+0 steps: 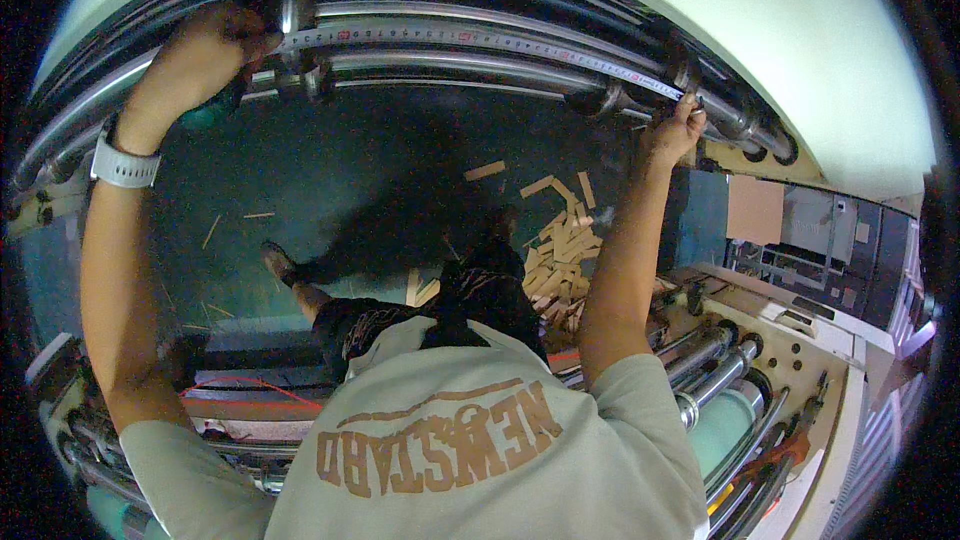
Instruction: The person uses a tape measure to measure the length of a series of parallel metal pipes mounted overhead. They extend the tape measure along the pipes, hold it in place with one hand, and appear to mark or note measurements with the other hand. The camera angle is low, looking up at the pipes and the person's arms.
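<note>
Steel rollers (450, 65) overhead, white tape measure (470, 40) taut between gripping left hand (205, 50) and pinching right hand (675, 130).

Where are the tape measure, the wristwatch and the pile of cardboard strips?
tape measure (470, 38), head view, middle of the stretched blade.
wristwatch (124, 166), head view, white band on the left wrist.
cardboard strips (562, 250), head view, centre of the floor pile.

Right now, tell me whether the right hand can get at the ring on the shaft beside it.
Probably yes: the right hand pins the tape end right beside the ring, nothing between; it would have to release the tape.
</note>
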The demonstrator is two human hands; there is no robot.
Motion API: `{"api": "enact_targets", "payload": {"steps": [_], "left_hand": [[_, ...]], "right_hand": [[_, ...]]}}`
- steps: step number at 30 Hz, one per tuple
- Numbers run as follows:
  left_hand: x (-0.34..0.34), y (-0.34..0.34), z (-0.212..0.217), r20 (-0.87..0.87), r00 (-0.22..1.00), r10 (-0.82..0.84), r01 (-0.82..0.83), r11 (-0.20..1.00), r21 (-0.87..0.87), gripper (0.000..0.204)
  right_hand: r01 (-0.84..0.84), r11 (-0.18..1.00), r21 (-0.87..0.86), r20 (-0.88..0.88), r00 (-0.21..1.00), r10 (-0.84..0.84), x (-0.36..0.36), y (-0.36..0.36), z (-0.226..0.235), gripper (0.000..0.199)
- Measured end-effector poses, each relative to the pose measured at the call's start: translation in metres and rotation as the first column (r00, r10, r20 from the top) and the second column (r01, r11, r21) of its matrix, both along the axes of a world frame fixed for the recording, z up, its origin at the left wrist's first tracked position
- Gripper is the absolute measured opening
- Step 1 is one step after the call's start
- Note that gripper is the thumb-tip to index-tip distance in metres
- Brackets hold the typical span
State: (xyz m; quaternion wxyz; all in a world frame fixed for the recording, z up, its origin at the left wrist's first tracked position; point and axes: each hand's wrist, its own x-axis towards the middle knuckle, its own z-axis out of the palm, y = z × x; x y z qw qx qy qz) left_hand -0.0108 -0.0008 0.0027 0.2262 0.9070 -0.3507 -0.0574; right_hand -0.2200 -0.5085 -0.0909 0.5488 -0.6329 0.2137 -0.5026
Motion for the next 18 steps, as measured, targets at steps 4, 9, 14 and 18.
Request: {"api": "enact_targets", "payload": {"steps": [4,9,14,18], "left_hand": [[-0.004,-0.003,0.013,-0.093,0.996,-0.005,0.005,1.0,-0.003,0.03],[0.005,0.001,0.007,-0.265,0.964,0.028,-0.043,0.998,-0.053,0.029],[0.002,-0.001,0.013,-0.276,0.959,0.071,-0.066,0.997,0.028,0.028],[0.004,-0.001,0.012,-0.281,0.958,0.056,-0.049,0.998,0.029,0.029]], "right_hand": [[-0.045,0.997,0.059,0.074,0.996,0.04,0.002,0.026,0.018,0.016],[-0.037,0.996,0.086,0.093,0.995,0.029,0.002,0.024,0.017,0.018],[-0.003,0.999,0.043,0.067,0.998,0.0,0.003,0.022,0.014,0.021],[0.033,0.999,0.03,0.037,0.999,-0.034,0.002,0.018,0.011,0.02]]}}
